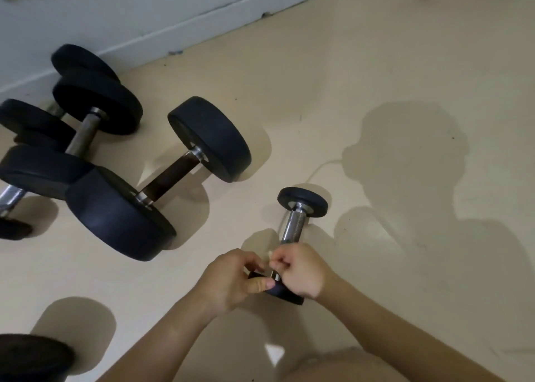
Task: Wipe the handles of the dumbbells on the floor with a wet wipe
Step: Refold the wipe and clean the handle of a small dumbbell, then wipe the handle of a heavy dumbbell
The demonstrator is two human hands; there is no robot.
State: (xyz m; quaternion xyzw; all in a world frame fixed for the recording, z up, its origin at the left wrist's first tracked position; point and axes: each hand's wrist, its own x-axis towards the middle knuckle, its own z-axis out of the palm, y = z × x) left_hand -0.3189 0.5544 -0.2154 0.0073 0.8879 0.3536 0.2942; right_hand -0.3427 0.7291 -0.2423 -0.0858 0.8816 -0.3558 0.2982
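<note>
One head-worn wide view looks steeply down and forward at the floor [376, 78], close over both hands, the wall [115, 11] at top left.

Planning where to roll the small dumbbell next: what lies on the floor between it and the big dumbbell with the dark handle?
Nothing: in the head view only bare floor and shadows separate the small dumbbell from the big dumbbell.

A small dumbbell [293, 231] lies on the floor [376, 78], both hands at its near end. To its left lies a bigger dumbbell [170, 176], and further left more dumbbells [84, 112] crowd against the wall [115, 14].
</note>
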